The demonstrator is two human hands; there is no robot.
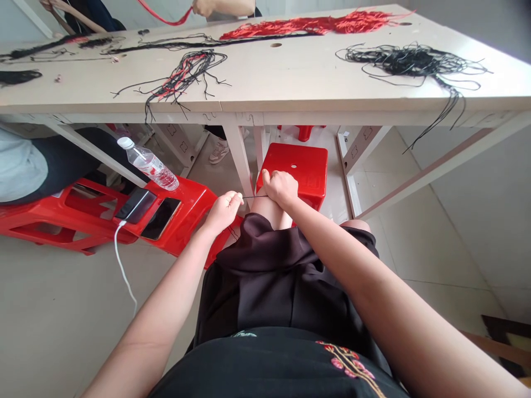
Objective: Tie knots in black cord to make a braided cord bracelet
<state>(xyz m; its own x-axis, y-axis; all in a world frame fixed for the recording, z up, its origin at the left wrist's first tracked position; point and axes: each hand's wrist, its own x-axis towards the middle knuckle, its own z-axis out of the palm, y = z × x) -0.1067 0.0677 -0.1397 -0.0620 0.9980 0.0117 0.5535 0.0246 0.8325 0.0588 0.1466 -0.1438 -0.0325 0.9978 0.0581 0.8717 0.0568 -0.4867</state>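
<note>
Between my two hands runs a thin black cord (249, 197), stretched taut above my knee. My left hand (226, 210) is closed, pinching one end between thumb and fingers. Around the other part my right hand (282, 188) is clenched, resting over my bare knee. A loose dark strand (233, 232) hangs below my left hand. On the table lie a bundle of black and red cords (185, 77), a tangled heap of black cords (409, 61) whose ends droop over the front edge, and a pile of red cords (315, 25).
The pale table (265, 105) spans the front. To my left, a red stool (194, 193) bears a water bottle (153, 166), a phone (161, 218) and a black device (136, 205) with a white cable. Another red stool (311, 166) stands ahead. Other people sit nearby.
</note>
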